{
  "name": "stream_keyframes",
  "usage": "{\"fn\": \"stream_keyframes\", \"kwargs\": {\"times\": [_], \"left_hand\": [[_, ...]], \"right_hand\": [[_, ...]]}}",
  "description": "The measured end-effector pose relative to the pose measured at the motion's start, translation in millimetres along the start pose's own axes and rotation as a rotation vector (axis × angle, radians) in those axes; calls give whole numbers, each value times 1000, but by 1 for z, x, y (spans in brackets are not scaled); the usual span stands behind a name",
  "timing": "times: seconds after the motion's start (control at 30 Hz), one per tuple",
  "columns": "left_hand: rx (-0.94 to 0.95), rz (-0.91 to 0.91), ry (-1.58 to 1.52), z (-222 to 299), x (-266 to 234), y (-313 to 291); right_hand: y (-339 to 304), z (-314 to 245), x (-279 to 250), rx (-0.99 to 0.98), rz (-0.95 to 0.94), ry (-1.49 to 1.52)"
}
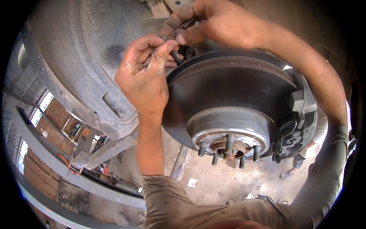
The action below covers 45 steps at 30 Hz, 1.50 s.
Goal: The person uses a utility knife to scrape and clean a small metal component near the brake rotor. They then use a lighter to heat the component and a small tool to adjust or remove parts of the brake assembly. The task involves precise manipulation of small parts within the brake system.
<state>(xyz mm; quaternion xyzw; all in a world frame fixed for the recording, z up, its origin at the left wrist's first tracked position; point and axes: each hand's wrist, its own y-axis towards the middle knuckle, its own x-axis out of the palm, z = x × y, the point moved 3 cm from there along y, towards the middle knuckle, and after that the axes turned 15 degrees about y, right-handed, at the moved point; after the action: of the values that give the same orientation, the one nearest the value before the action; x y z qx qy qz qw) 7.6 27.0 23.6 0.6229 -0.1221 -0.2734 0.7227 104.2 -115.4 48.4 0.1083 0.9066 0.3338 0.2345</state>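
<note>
My left hand (145,72) is raised above the upper left of the brake disc (228,82). Its thumb and fingers are pinched round a thin black cable (175,57), whose small metal-looking end (163,37) pokes out above the thumb. Reaching over the top of the disc, my right hand (209,28) has its thumb and fingers closed just beside that end. Whatever lies between the right fingertips is too small and hidden to name. A dark caliper (295,126) grips the disc on the right, and several wheel studs (229,145) stick out of the hub (232,122).
A dirty wheel-arch liner (85,68) curves along the left and top, close to both hands. At lower left run grey lift beams (91,187) with an orange cable (63,160). Another person's leg and shoe (291,172) show beyond the caliper. A pale scrap (192,183) lies on the floor.
</note>
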Motion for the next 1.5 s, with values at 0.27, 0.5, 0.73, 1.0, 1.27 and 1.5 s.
{"fn": "stream_keyframes", "kwargs": {"times": [0.27, 0.5, 0.73, 1.0, 1.27, 1.5], "left_hand": [[-42, -7, -117, -1, 1, 0], [-13, -36, -77, -5, -1, 3], [-68, -126, -101, -10, 0, 6], [-158, -175, -105, -9, 1, 5], [-217, -138, -115, -6, 3, 4], [-185, -185, -150, -6, 3, 6]], "right_hand": [[12, 6, 0, -22, 30, 152], [12, -3, 2, 146, 124, -150], [10, -4, 7, 212, 116, -141], [14, 16, 0, 72, 262, -234], [12, 23, -8, 75, 279, -184], [11, 22, -10, 26, 267, -189]]}}
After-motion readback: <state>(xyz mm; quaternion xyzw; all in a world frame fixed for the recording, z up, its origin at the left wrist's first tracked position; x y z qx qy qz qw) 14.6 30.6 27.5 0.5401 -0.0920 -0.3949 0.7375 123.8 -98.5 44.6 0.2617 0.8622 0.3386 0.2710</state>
